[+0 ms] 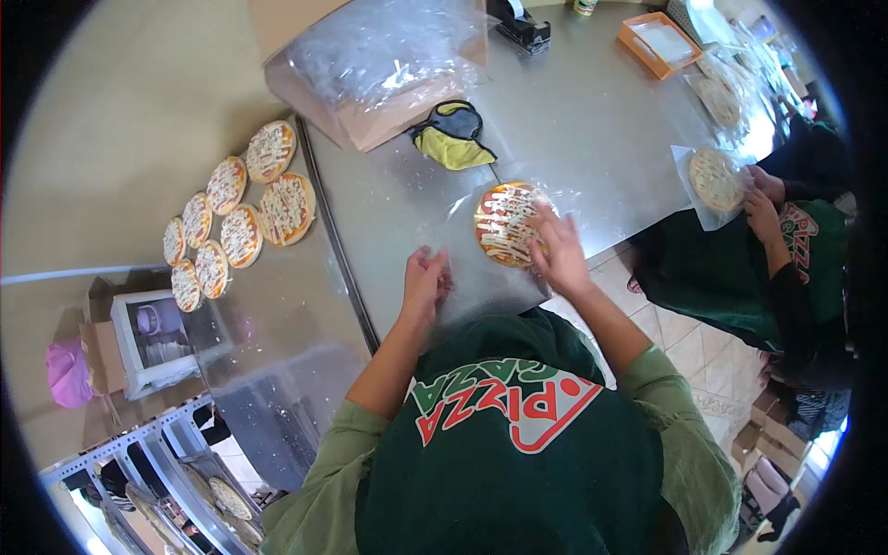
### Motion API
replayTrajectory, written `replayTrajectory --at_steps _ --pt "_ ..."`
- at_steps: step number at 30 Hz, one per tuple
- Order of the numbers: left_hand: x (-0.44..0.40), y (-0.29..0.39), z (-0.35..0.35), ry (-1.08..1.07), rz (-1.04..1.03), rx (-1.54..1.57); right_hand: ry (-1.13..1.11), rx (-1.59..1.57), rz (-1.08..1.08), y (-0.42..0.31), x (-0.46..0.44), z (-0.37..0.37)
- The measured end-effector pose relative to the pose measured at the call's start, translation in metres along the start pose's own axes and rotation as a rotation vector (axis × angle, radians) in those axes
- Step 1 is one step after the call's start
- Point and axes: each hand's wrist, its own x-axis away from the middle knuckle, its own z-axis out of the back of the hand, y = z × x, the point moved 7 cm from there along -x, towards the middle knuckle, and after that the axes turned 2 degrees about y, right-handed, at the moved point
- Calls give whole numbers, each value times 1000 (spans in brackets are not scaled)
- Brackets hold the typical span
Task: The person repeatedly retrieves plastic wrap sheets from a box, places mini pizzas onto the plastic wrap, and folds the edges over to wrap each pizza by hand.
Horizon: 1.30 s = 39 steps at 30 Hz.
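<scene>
A small round pizza (pixel 511 225) with white sauce stripes over red topping lies on the metal table in front of me. Clear plastic, seemingly a bag (pixel 495 289), shines around it and towards my body. My right hand (pixel 560 250) rests at the pizza's right edge, its fingers stretched out and apart. To the left of the pizza, my left hand (pixel 427 282) is closed with curled fingers beside the plastic. Whether a fold of the plastic is pinched in it is too unclear to make out.
Several topped pizzas (pixel 288 209) sit on the left surface. A cardboard box (pixel 370 129) of clear bags, a yellow-black mask (pixel 453 137), a tape dispenser (pixel 525 32) and an orange tray (pixel 638 46) stand farther back. A co-worker at right holds a bagged pizza (pixel 715 180).
</scene>
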Motion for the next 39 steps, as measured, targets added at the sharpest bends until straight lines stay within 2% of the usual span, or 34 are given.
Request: replayTrajectory --at_steps 2,5,8,13,14,17,18,21,22,25,28,29,30,33,34,37,39 --pt "10 9 -16 -7 -7 -48 109 237 -68 35 -6 9" --pt "11 30 -49 -93 -88 -50 245 337 -261 85 -10 32" --pt "10 39 -118 -154 -117 -72 184 65 -480 142 2 25" --pt "-19 7 -186 -253 -73 -211 81 -115 -620 167 5 28" --pt "-23 7 -197 -341 -136 -196 51 -172 -660 172 7 27" --pt "-30 33 -252 -542 -887 -975 79 -111 -502 176 8 21" --pt "-37 25 -269 -652 -860 -1154 159 -44 -392 159 2 36" --pt "-46 8 -304 -687 -1112 -1492 52 135 -326 162 4 21" --pt "-54 0 -306 -679 -944 -1693 53 132 -320 165 3 22" --pt "-58 2 -310 -652 -847 -1802 1 133 -455 192 6 18" --pt "-61 8 -313 -624 -738 -1936 61 43 -560 225 8 26" --pt "-62 9 -314 -610 -724 -1961 73 15 -589 233 10 27" --pt "-62 10 -316 -596 -714 -1981 17 -72 -719 237 11 38" --pt "-61 20 -319 -556 -688 -1974 64 -249 -761 212 7 51" --pt "-58 24 -317 -545 -678 -1967 -39 -212 -778 194 1 55" --pt "-18 82 -303 -395 -1199 -1478 25 -108 -661 205 4 29" --pt "2 118 -245 -352 -1401 -1133 -2 -200 -695 203 4 23"
